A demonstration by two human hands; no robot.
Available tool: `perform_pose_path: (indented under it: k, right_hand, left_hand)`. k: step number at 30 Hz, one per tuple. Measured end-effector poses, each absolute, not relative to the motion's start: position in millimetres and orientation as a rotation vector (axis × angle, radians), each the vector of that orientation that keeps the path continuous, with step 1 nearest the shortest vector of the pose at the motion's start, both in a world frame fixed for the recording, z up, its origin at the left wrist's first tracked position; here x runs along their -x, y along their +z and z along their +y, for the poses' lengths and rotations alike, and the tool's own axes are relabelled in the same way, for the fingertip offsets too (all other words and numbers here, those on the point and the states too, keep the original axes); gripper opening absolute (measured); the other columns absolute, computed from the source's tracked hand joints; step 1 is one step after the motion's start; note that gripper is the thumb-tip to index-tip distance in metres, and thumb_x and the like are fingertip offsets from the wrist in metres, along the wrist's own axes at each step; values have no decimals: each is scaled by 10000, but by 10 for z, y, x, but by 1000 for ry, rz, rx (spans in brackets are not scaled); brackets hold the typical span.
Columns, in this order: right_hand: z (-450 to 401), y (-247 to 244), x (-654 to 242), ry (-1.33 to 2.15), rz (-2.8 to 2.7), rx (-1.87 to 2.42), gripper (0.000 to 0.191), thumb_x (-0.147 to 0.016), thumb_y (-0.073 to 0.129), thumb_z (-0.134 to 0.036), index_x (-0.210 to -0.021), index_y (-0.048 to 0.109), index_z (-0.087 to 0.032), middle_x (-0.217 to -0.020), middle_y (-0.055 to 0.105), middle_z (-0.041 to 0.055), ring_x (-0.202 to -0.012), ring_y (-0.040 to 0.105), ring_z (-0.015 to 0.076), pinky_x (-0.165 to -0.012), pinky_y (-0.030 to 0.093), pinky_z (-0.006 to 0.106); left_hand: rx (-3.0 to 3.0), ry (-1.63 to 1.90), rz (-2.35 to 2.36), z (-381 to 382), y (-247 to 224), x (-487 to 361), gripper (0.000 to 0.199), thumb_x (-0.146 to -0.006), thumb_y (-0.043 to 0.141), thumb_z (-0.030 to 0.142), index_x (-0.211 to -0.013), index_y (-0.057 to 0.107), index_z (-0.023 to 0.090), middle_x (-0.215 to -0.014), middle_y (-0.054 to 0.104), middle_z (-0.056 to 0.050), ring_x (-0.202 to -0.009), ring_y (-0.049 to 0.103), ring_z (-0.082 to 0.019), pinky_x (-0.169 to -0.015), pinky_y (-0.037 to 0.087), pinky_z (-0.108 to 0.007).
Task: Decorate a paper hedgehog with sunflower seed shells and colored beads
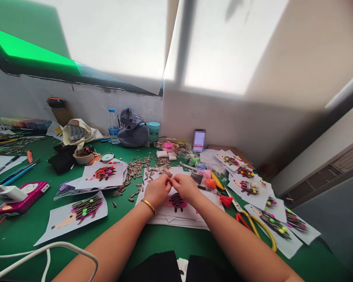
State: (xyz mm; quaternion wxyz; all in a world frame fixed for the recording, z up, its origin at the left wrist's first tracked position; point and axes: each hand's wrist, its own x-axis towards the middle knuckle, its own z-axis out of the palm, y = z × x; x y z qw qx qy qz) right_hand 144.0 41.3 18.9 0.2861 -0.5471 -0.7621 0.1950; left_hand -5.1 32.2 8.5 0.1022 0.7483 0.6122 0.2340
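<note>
The left hand (158, 192) and right hand (184, 188) are curled closed, meeting; whether they hold anything cannot be told. From them, the hedgehog picture (178, 200) lies toward six o'clock, loose seeds (138, 167) toward ten.

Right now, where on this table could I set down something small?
The green tabletop shows bare between the near-left hedgehog card and left forearm, and between that card and the magenta device. It's crowded around the left hand and right hand, with seeds leftward, scissors and overlapping cards rightward.
</note>
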Motion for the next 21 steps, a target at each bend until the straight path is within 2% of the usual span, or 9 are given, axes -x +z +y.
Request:
perform_pose_path:
  k: [4, 11, 16, 18, 21]
  right_hand:
    - [430, 169, -1424, 538, -1989, 1471, 198, -857, 537, -278, -815, 725, -233, -776, 733, 8, -715, 631, 157, -614, 393, 234]
    - [497, 164, -1494, 514, -1951, 1500, 161, -817, 577, -229, -832, 733, -265, -804, 743, -17, -723, 653, 154, -635, 446, 236]
    - [562, 77, -1564, 627, -1893, 1454, 157, -818, 572, -236, -836, 728, -250, -762, 733, -12, -672, 643, 142, -627, 465, 233]
    - [584, 44, -1573, 673, -1868, 1418, 159, -816, 567, -243, -841, 723, -235, -759, 727, -8, -661, 634, 139, -622, 464, 232]
    - [593, 35, -1565, 708, -1857, 1398, 159, -806, 565, -252, -842, 716, -217, -738, 712, -8, -636, 613, 136, -593, 449, 229]
  left_hand:
    - [-2227, 706, 1812, 352, 72, 67, 175, -880, 455, 303, -886, 619, 242, -768, 684, -35, -693, 621, -200, -572, 309, -268]
    - [-2253, 604, 1930, 406, 37, 113, 159, -855, 483, 260, -894, 635, 235, -777, 676, -47, -719, 622, -217, -648, 374, -292]
    - [-2413, 806, 1796, 416, 47, 128, 270, -803, 509, 138, -1025, 636, 225, -1000, 657, -88, -941, 595, -256, -771, 409, -336]
    - [-2459, 884, 1704, 415, 47, 123, 242, -824, 529, 180, -1030, 650, 221, -1030, 642, -92, -982, 576, -260, -814, 411, -348]
    - [-2463, 895, 1584, 423, 31, 118, 190, -872, 518, 261, -950, 685, 212, -979, 645, -83, -939, 581, -242, -826, 418, -348]
